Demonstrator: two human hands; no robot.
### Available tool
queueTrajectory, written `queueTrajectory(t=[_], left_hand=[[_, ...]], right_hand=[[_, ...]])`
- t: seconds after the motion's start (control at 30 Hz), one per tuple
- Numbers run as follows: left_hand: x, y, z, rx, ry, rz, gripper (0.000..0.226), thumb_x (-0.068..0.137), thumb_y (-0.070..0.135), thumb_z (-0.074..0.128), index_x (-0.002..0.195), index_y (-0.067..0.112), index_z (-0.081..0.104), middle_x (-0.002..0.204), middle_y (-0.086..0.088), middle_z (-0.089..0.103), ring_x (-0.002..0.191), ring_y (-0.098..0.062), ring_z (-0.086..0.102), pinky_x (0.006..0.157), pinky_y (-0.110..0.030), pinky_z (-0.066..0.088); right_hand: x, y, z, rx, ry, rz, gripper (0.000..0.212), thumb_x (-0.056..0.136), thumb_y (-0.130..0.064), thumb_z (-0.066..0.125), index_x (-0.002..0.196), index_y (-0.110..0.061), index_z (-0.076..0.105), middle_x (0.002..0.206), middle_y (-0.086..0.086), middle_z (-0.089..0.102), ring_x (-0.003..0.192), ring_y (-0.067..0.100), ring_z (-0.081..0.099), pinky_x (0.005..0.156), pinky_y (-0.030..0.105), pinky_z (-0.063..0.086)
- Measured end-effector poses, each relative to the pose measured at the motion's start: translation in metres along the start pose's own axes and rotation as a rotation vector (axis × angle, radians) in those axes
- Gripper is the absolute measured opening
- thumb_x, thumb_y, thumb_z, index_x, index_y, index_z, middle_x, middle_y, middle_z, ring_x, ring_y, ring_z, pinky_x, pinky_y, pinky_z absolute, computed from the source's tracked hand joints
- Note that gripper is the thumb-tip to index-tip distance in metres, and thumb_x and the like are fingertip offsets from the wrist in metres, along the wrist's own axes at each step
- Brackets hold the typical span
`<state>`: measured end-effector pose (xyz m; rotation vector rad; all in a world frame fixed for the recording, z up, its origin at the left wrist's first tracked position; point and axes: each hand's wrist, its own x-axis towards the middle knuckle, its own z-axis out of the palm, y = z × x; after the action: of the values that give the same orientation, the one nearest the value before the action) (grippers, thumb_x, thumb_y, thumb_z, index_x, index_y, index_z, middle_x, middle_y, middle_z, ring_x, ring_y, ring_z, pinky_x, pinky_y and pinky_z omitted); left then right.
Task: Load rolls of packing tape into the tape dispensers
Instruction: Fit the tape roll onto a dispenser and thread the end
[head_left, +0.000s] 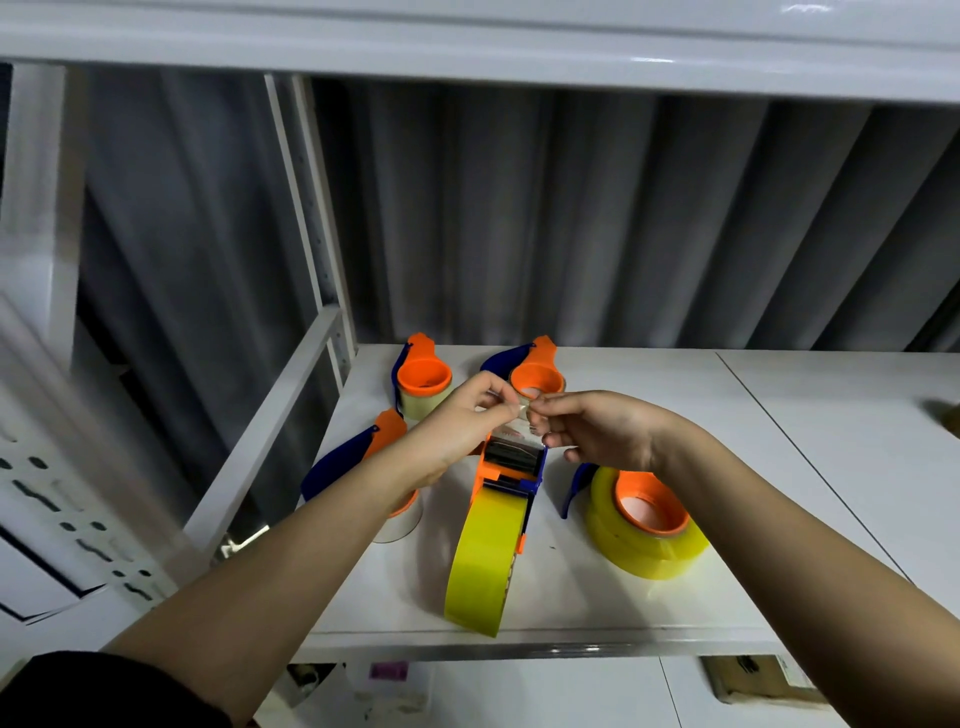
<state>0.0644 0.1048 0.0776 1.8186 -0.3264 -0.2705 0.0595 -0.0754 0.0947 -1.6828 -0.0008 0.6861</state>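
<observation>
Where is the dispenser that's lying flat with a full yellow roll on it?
In the head view, that dispenser lies on the white shelf to the right, under the right hand, beside the upright dispenser being threaded.

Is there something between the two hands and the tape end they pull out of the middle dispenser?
Nothing visible is in the way. The left hand and right hand both pinch the tape end above the middle dispenser, which carries a yellow roll. The other dispensers stand aside.
</observation>
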Motion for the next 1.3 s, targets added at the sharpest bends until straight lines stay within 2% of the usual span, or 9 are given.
queueTrajectory(t=[0.2,0.3,0.43,0.53,0.7,0.83,0.97,1.07,1.3], left_hand=[[0.0,-0.003,0.001,0.026,0.023,0.004,0.005,0.095,0.017,0.055,0.099,0.015,0.057,0.089,0.007,0.057,0.084,-0.007,0.055,0.07,-0.018,0.043],[-0.001,-0.002,0.001,0.041,0.024,-0.029,0.011,0.095,0.02,0.054,0.103,0.014,0.058,0.09,0.005,0.058,0.085,-0.008,0.056,0.074,-0.021,0.045],[-0.003,-0.001,0.001,-0.03,0.033,-0.075,0.008,0.095,0.02,0.054,0.1,0.016,0.059,0.09,0.003,0.063,0.081,-0.006,0.062,0.071,-0.021,0.049],[-0.005,0.002,0.001,-0.153,0.021,-0.111,0.006,0.095,0.015,0.054,0.092,0.017,0.058,0.092,-0.002,0.065,0.08,-0.008,0.065,0.079,-0.028,0.052],[-0.005,0.002,0.0,-0.233,0.016,-0.158,0.009,0.096,0.013,0.052,0.093,0.014,0.06,0.093,-0.003,0.066,0.085,-0.012,0.066,0.078,-0.029,0.053],[-0.004,0.003,-0.002,-0.284,0.016,-0.195,0.008,0.095,0.013,0.054,0.093,0.011,0.061,0.093,-0.006,0.065,0.085,-0.015,0.065,0.076,-0.028,0.053],[-0.002,0.002,-0.006,-0.264,0.018,-0.231,0.005,0.093,0.012,0.057,0.091,0.012,0.062,0.087,-0.006,0.063,0.073,-0.01,0.062,0.065,-0.025,0.051],[0.0,0.0,-0.007,-0.246,0.018,-0.248,0.005,0.092,0.011,0.058,0.088,0.013,0.062,0.088,-0.007,0.062,0.087,-0.018,0.062,0.069,-0.027,0.053],[0.003,0.0,-0.008,-0.127,0.052,-0.294,0.012,0.093,0.015,0.056,0.081,0.016,0.06,0.075,-0.002,0.062,0.074,-0.014,0.063,0.068,-0.026,0.054]], right_hand=[[-0.001,0.0,0.003,-0.084,0.042,-0.015,0.028,0.096,-0.032,0.049,0.071,-0.022,0.058,0.073,-0.007,0.055,0.07,0.007,0.046,0.067,0.026,0.031],[-0.004,-0.004,0.006,-0.254,0.159,-0.045,0.024,0.096,-0.035,0.05,0.08,-0.022,0.064,0.087,-0.006,0.06,0.08,0.01,0.049,0.073,0.027,0.035],[-0.01,-0.006,0.009,-0.498,0.276,-0.152,0.028,0.096,-0.038,0.051,0.095,-0.016,0.067,0.098,-0.002,0.064,0.088,0.01,0.054,0.067,0.014,0.043],[-0.011,-0.001,0.01,-0.412,0.408,-0.344,0.031,0.094,-0.034,0.056,0.099,-0.005,0.066,0.093,0.001,0.063,0.083,0.01,0.056,0.064,0.008,0.043],[-0.01,0.002,0.014,-0.618,0.418,-0.51,0.022,0.086,-0.031,0.069,0.085,-0.009,0.069,0.083,-0.001,0.067,0.075,0.005,0.056,0.073,0.026,0.046],[-0.007,0.002,0.015,-0.575,0.404,-0.486,0.017,0.088,-0.024,0.068,0.086,-0.007,0.07,0.086,0.002,0.069,0.082,0.013,0.061,0.077,0.03,0.049],[-0.004,-0.004,0.018,-0.457,0.299,-0.305,0.013,0.094,-0.02,0.058,0.09,-0.01,0.066,0.086,-0.004,0.065,0.079,0.007,0.057,0.066,0.014,0.045],[0.002,-0.002,0.014,-0.298,0.234,-0.115,0.016,0.095,-0.027,0.057,0.098,-0.013,0.065,0.091,-0.005,0.068,0.084,0.009,0.061,0.077,0.025,0.047],[0.016,0.007,0.016,-0.007,0.195,0.109,0.012,0.094,-0.027,0.057,0.094,-0.017,0.064,0.087,0.001,0.068,0.077,0.012,0.062,0.068,0.025,0.045]])
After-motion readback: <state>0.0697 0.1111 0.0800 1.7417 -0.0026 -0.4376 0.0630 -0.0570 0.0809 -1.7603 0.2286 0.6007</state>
